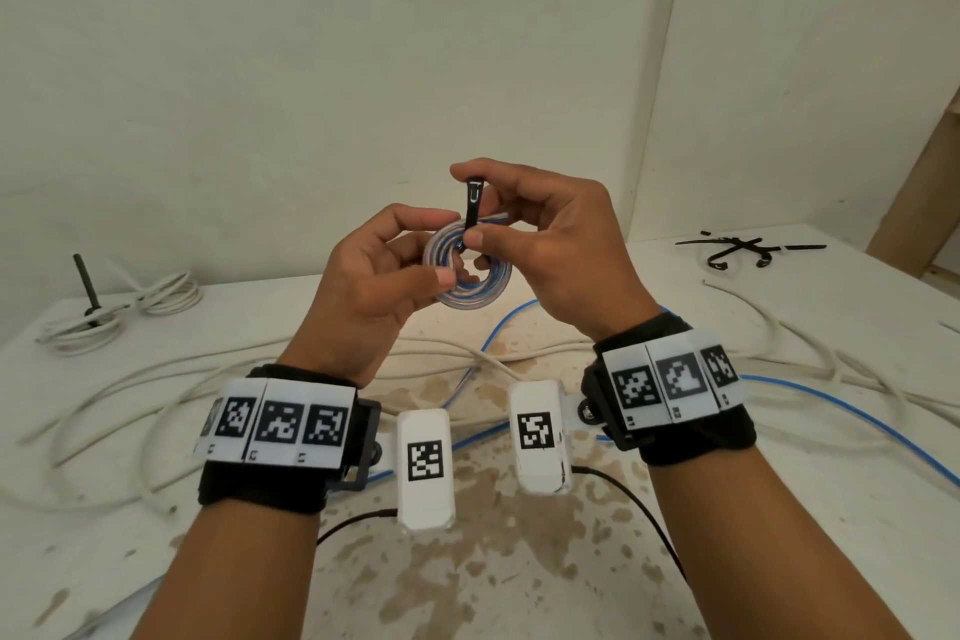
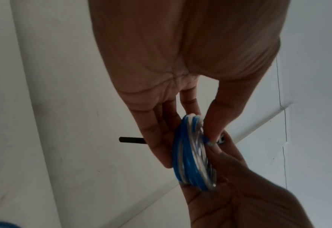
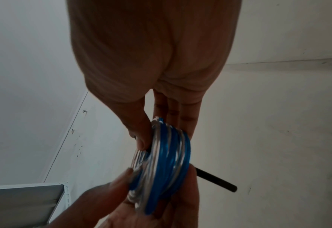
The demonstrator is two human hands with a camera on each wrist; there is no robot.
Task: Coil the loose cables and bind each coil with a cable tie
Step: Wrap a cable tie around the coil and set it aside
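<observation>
— What did the counter [image 1: 156,561] look like from your feed?

— It was white and badly worn, with brown blotches thickest in front of the blue-and-white coil [image 1: 467,270]. Plain off-white walls [image 1: 260,42] met in a corner behind the coil, and a wooden post [image 1: 914,203] leaned at the far right of it.

— And the coil itself?

— It was held up above the counter, between both hands. The left hand [image 1: 374,286] gripped its left rim, thumb in front and fingers behind. The right hand [image 1: 550,244] pinched a black cable tie [image 1: 474,203] standing upright at the coil's top, its head toward the wall; in the wrist views the tie's tail poked out past the coil.

— Anything lying around it?

— Loose white cables [image 1: 156,395] sprawled over the counter below the coil, and a loose blue cable [image 1: 857,411] ran under it and off to the right. Far left of the coil sat a bundled white coil [image 1: 119,312] with a black tie [image 1: 85,286] sticking up. Far right of it lay a scatter of spare black ties [image 1: 743,247].
</observation>
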